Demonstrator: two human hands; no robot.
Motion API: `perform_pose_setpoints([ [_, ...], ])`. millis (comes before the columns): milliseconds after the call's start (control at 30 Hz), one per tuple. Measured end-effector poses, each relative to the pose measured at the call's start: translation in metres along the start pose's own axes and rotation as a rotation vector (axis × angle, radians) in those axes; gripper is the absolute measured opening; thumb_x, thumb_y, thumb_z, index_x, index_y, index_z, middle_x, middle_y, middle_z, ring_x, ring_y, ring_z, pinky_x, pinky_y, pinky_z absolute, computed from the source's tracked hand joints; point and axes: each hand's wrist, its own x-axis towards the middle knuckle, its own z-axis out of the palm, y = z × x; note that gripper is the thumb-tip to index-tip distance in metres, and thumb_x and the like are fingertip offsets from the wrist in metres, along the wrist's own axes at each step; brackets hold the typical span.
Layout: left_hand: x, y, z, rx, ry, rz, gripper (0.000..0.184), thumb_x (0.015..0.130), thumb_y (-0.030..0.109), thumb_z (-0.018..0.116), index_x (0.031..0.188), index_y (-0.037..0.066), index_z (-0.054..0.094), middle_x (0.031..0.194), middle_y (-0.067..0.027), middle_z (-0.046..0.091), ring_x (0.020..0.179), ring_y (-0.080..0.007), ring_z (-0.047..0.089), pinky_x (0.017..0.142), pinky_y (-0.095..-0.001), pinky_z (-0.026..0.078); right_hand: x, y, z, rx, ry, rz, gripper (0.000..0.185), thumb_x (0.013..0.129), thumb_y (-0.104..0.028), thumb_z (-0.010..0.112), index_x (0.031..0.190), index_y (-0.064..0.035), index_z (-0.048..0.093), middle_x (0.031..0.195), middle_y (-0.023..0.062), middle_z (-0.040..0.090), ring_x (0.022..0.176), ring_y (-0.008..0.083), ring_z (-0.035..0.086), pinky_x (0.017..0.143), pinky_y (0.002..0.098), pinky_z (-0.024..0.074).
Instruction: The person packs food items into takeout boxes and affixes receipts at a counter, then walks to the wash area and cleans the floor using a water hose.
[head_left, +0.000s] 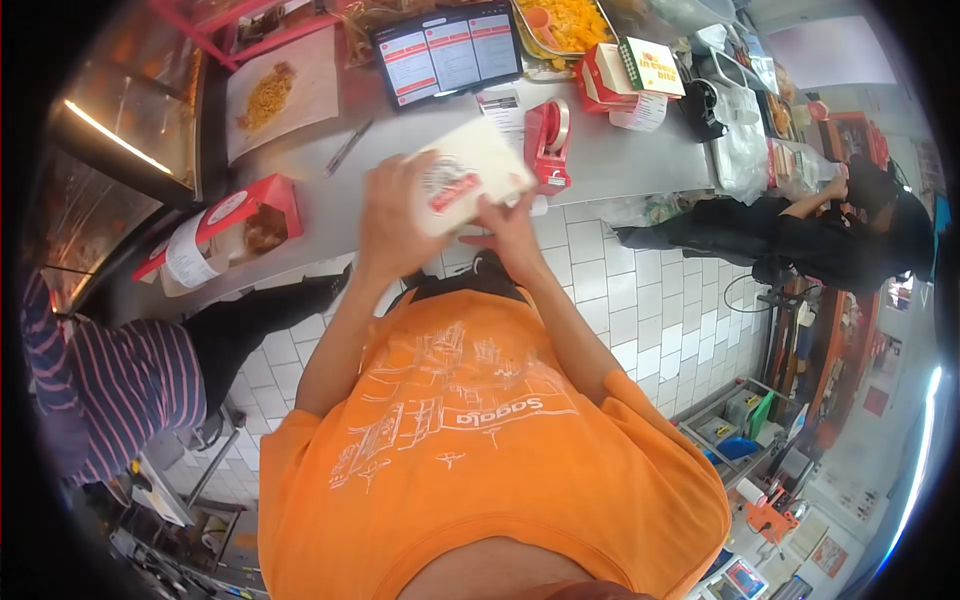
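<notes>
Near the top middle of the frame, a pale card box (480, 170) is held up tilted over the edge of the smooth grey metal surface (640, 155). It has flat sides, sharp corners and a red and black print that looks blurry. The left hand (400, 210) has its grip clamped on the left side of the box. The right hand (512, 238) touches the box's lower right edge, with some fingers spread; I cannot tell if its grip squeezes.

Just right of the box is a shiny red tape holder (540, 150) with a round roll. Above the box, a flat black tablet (447, 55) glows white and red. To the upper left, crumbly yellow food (267, 103) lies on a square of thin white paper (312, 85), and a skinny pen (348, 147) rests beside it. Further down on the left, a red card carton (275, 200) wears a curled white paper slip (190, 255). At the top, soft yellow bits (583, 22) fill a tray, with a smooth orange scoop (539, 22).
</notes>
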Motion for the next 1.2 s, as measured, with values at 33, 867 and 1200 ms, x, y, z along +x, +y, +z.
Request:
perform_pose_setpoints([
  [33,0.008,0.024,0.000,0.007,0.003,-0.010,0.084,0.062,0.038,0.085,0.133,0.009,0.051,0.124,-0.0160,0.052,0.116,-0.0366,0.048,0.098,-0.0469,0.041,-0.003,-0.007,-0.009,0.228,0.041,-0.080,0.072,0.092,-0.019,0.066,0.145,-0.0094,0.019,0.133,0.0168,0.047,0.111,0.0282,0.061,0.079,0.0406,0.0605],
  [867,0.059,0.159,0.108,-0.495,0.429,-0.504,0.013,0.093,0.008,0.065,0.102,0.001,0.059,0.085,-0.0046,0.063,0.072,-0.0098,0.062,0.062,-0.0223,0.049,0.019,-0.124,-0.304,-0.484,0.136,-0.181,0.061,0.091,-0.030,0.068,0.134,0.0029,0.041,0.119,0.0184,0.061,0.100,0.0200,0.063,0.080,0.0294,0.0507],
  [1200,0.146,0.153,0.312,0.025,-0.144,0.055,0.096,0.064,0.048,0.083,0.136,0.005,0.036,0.140,-0.0205,0.032,0.130,-0.0430,0.027,0.106,-0.0534,0.030,0.139,-0.096,-0.366,-0.546,0.301,-0.372,0.064,0.088,-0.009,0.067,0.141,-0.0022,0.033,0.113,0.0220,0.065,0.101,0.0271,0.067,0.086,0.0357,0.0511],
])
